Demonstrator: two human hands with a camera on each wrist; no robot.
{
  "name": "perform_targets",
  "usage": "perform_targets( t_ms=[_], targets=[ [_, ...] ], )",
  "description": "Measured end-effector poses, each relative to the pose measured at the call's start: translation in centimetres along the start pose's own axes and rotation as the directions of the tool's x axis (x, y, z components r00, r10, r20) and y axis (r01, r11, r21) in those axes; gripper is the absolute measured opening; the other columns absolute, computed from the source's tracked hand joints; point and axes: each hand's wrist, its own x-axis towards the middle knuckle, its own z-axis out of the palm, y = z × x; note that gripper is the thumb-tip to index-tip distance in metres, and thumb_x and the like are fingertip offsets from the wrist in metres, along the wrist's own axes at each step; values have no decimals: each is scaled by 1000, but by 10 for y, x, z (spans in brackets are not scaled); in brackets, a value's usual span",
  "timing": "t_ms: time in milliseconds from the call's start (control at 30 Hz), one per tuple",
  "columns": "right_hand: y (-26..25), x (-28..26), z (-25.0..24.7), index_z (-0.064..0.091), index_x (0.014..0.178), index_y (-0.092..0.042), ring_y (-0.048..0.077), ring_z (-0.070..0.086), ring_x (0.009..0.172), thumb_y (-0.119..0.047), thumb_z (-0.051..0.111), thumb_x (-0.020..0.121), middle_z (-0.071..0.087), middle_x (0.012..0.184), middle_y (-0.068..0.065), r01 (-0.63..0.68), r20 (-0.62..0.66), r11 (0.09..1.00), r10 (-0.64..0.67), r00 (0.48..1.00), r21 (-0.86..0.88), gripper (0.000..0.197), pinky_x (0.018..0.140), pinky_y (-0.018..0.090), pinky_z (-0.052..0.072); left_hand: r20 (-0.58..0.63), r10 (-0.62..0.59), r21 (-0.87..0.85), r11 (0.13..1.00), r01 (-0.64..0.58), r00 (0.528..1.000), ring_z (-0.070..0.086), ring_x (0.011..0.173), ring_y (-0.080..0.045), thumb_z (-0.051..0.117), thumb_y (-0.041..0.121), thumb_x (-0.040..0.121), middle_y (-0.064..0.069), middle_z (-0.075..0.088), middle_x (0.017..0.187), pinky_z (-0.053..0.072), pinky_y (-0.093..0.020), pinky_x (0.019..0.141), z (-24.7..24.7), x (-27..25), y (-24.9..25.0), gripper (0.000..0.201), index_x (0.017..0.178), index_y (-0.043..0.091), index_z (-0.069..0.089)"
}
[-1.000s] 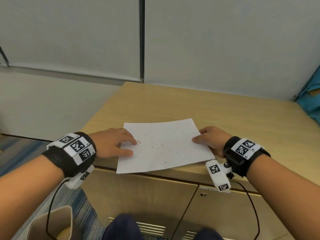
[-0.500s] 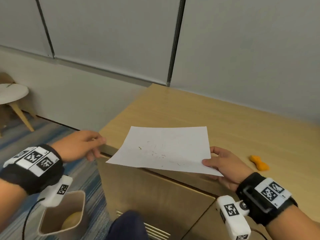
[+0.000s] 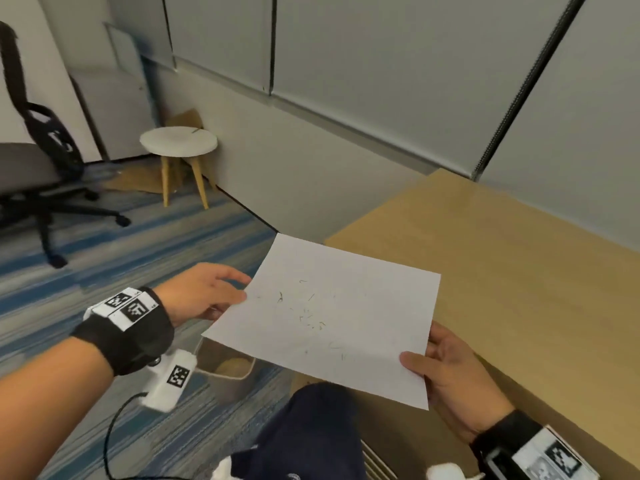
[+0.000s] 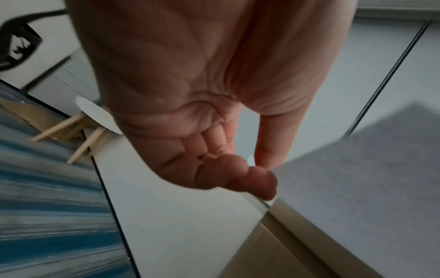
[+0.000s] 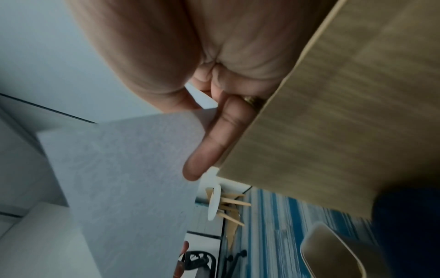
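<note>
A white sheet of paper (image 3: 332, 317) with small dark scraps on its top hangs flat in the air, past the left corner of the wooden desk (image 3: 519, 271). My right hand (image 3: 446, 368) pinches its near right edge, thumb on top and fingers (image 5: 209, 143) underneath. My left hand (image 3: 211, 296) pinches the sheet's left edge between thumb and fingertips (image 4: 259, 178). From below the paper's underside (image 4: 357, 188) looks grey and plain. A beige bin (image 3: 232, 368) stands on the floor, partly hidden under the sheet.
Blue striped carpet (image 3: 104, 254) lies to the left. A small round white stool (image 3: 178, 142) with wooden legs stands by the wall, and a black office chair (image 3: 38, 150) at the far left. My dark-clothed knee (image 3: 311, 434) is below the paper.
The paper has been lifted off the desk and carried left beyond its corner. My left hand, which had let go, now pinches the left edge again. The view has swung left.
</note>
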Motion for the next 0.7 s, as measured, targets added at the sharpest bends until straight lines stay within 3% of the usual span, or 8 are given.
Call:
perform_targets(
  t_ms=[67,133,267,333,400,467,567,700],
  targets=[
    [11,9,18,58,132,-20,33,73,110,-1,59,99,77,118,5,-55,41,998,56,998,-19,39,88,51,58,2,-35,22,999,35,999,68,70,-21,67,12,94,-13,77,91,53,-27,61,-14,-3,-16,24,118,14,68],
    [24,22,33,60,131,-21,40,70,111,-5,58,101,77,117,8,-117,67,993,117,991,-11,34,90,57,52,-1,-53,32,998,53,999,69,75,-24,67,12,95,-16,77,93,55,-30,65,-26,0,-32,23,118,14,68],
    [42,51,59,63,129,-15,41,71,110,-6,60,100,77,115,13,-248,101,968,243,965,45,30,101,57,51,-38,-87,73,993,90,995,67,59,-11,66,8,95,-6,76,77,50,-21,53,-42,17,-66,18,112,14,68],
    [52,70,73,64,128,-12,37,74,105,-5,62,98,77,113,14,-310,109,949,303,947,52,30,92,57,58,-36,-123,54,991,125,992,68,63,-15,67,10,95,-12,77,84,52,-24,56,-48,34,-90,18,112,16,69],
    [63,90,86,65,125,-5,38,75,90,-2,63,98,78,106,19,-354,102,934,348,932,54,27,69,46,63,-38,-154,40,987,155,987,65,65,-17,69,12,94,-17,76,87,51,-26,57,-52,55,-118,18,112,18,69],
    [76,109,99,67,120,2,28,71,66,2,61,98,76,94,22,-394,71,918,390,918,47,23,45,31,54,-42,-188,19,982,188,981,65,61,-11,68,12,95,-5,75,76,50,-25,56,-53,76,-148,18,111,17,68],
    [99,136,118,67,115,7,21,64,49,6,57,99,73,91,26,-437,38,899,435,900,44,18,38,27,47,-50,-263,-22,965,262,964,66,58,-7,67,8,95,5,73,69,50,-21,52,-52,109,-191,16,109,15,68],
    [129,169,142,63,114,13,19,58,42,12,53,99,69,98,33,-472,33,878,471,882,83,19,34,24,40,-81,-336,-27,942,335,938,66,70,-11,72,11,91,6,73,74,53,-24,67,-51,157,-251,10,93,20,71]
  ],
)
